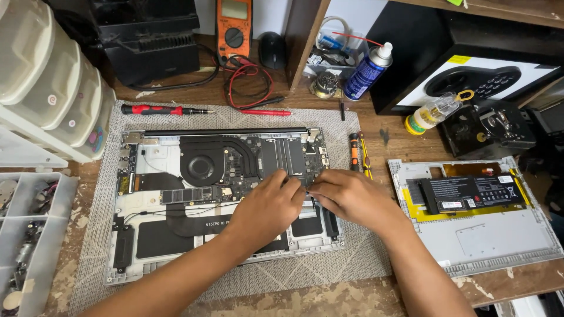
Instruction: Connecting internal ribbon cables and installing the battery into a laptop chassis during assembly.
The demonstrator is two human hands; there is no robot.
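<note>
An opened laptop base (pixel 147 235) lies on a grey mat (pixel 235 117), its motherboard, round fan (pixel 200 165) and memory module (pixel 281 157) exposed. My left hand (pixel 267 205) and my right hand (pixel 352 196) meet over the board's lower right part, fingertips pinched together on a small part that they hide. What is between the fingers cannot be made out. The removed bottom cover (pixel 487 240) with a black battery (pixel 470 194) lies to the right of my right hand.
A red-handled screwdriver (pixel 158 110) lies above the laptop, an orange one (pixel 354 149) beside its right edge. A multimeter (pixel 234 26) with red leads, a spray can (pixel 367 70), a glue bottle (pixel 432 111) and a black box stand behind. Parts trays (pixel 26 235) sit left.
</note>
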